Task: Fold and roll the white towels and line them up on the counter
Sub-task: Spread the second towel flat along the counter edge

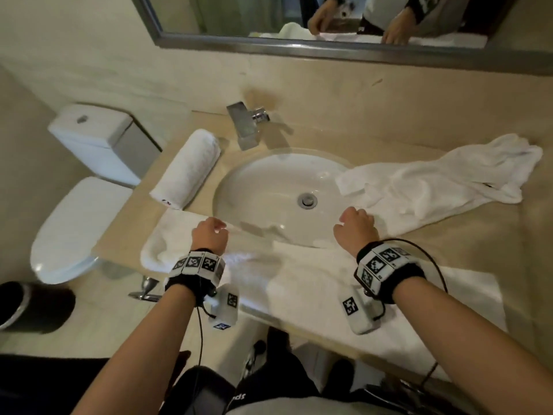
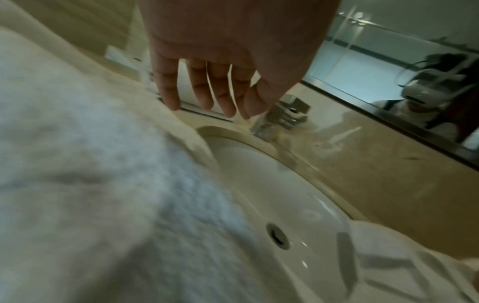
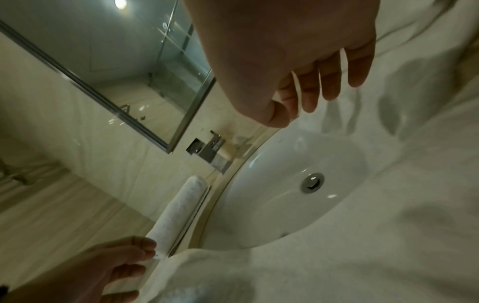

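White terry towel (image 1: 314, 283) is lying flat along the table's (image 1: 478, 235) near edge as the left hand (image 1: 209, 235) and right hand (image 1: 356, 227) are hovering, loosely spread, holding nothing; matching corners evenly should keep the fold square.

A bathroom: a round white sink (image 1: 269, 187) set in a beige tabletop (image 1: 374, 136); chrome tap (image 1: 245, 124); toilet (image 1: 80, 187); framed wall mirror (image 1: 299, 13); glass shower screen (image 3: 166, 61).

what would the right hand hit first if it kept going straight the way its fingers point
Most likely the crumpled towel lying right of the sink. The right hand hangs with relaxed fingers over the towel spread on the near counter edge, aimed forward at that heap. Its height above the cloth is unclear.
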`<state>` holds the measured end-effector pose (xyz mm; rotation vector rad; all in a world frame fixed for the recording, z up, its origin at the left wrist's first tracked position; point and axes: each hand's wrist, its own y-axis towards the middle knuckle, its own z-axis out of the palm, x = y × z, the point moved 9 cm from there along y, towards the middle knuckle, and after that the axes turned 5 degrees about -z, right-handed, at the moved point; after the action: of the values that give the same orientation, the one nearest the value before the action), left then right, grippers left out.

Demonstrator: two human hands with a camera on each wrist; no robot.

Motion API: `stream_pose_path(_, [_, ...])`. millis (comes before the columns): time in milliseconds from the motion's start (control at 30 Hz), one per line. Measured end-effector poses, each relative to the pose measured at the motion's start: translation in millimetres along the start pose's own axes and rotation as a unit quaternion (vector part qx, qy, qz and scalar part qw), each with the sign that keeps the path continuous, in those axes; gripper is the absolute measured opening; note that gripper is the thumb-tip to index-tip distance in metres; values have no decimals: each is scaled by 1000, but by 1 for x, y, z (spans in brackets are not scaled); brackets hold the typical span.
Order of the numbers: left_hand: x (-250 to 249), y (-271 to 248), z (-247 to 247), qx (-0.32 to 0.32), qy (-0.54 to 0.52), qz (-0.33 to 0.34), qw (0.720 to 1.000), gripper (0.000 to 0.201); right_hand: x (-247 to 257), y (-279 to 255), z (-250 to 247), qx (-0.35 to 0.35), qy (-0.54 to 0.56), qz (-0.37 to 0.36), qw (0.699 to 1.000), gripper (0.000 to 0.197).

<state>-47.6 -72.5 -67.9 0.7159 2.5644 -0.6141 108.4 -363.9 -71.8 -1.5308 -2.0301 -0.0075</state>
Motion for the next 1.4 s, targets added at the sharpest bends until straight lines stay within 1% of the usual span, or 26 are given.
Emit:
stream_pose_path(33, [19,11,-11,-3,6,-24,1000,25,20,7,11,17,4,-6,1000,32])
stream_pose_path(167, [63,27,-38,-19,52,-82,995,30,62,19,40,79,17,-21,997,34])
stream_pose_path(233, [87,32,-55,-42,61,-123,990,34,86,26,58,111,26,-34,993,31])
stream_pose_path(333, [128,38,-82,-91,38,-190,977,43,125,33,85,163,19,-46,985,23])
stream_pose_path(400, [153,45,-84,-71,-16,-205,976,49,147,33,103,203,-4,-63,977,29])
stream_pose_path(467, [175,57,-76,-16,-96,-209,973,54,173,36,125,238,-17,-81,968,33])
stream_pose_path(533, [185,59,-70,27,-149,-202,968,50,190,38,144,263,-22,-89,960,36])
stream_pose_path(567, [187,60,-69,43,-150,-192,969,47,197,38,152,275,-24,-86,957,36])
stream_pose_path(633, [190,62,-65,99,-88,-162,978,40,209,39,168,301,-28,-85,949,40])
stream_pose_path(700, [190,59,-63,164,-1,-131,978,31,218,39,178,321,-37,-78,943,44])
stream_pose_path(767, [192,58,-63,191,23,-121,974,28,222,41,184,325,-34,-68,943,42])
stream_pose_path(800, [196,58,-63,196,9,-127,972,26,224,42,188,325,-31,-65,943,41])
stream_pose_path(867, [201,56,-62,201,-67,-144,967,18,228,46,192,317,-4,-59,947,39])
stream_pose_path(933, [200,53,-59,226,-128,-133,957,9,232,49,192,304,36,-52,951,40])
stream_pose_path(967, [196,50,-57,248,-139,-116,952,9,234,50,191,301,44,-49,951,39])
stream_pose_path(1033, [192,45,-52,282,-159,-82,942,22,238,49,193,308,45,-51,949,37])
stream_pose_path(1067, [192,44,-52,279,-176,-71,941,29,240,49,194,310,36,-56,948,36])
stream_pose_path(1100, [192,46,-54,256,-198,-56,944,32,240,49,193,305,26,-59,950,35])
stream_pose_path(1133, [192,47,-60,221,-217,-43,950,31,240,50,191,291,24,-64,954,33])
stream_pose_path(1167, [192,48,-67,184,-242,-27,952,25,241,51,191,276,29,-73,958,29])
stream_pose_path(1200, [191,48,-74,161,-280,-11,946,19,243,53,191,262,34,-91,960,23])
stream_pose_path(1233, [186,46,-80,157,-330,10,931,21,247,53,191,256,32,-114,959,17])
stream_pose_path(1300, [177,39,-86,188,-428,24,884,37,258,49,191,254,26,-171,952,12])
stream_pose_path(1333, [171,35,-87,214,-446,27,868,37,265,46,188,252,38,-198,946,10])
stream_pose_path(1367, [167,32,-86,238,-450,34,860,32,271,41,183,249,63,-221,941,10])
stream_pose_path(1400, [168,31,-83,251,-413,32,875,32,276,36,179,251,93,-235,934,12])
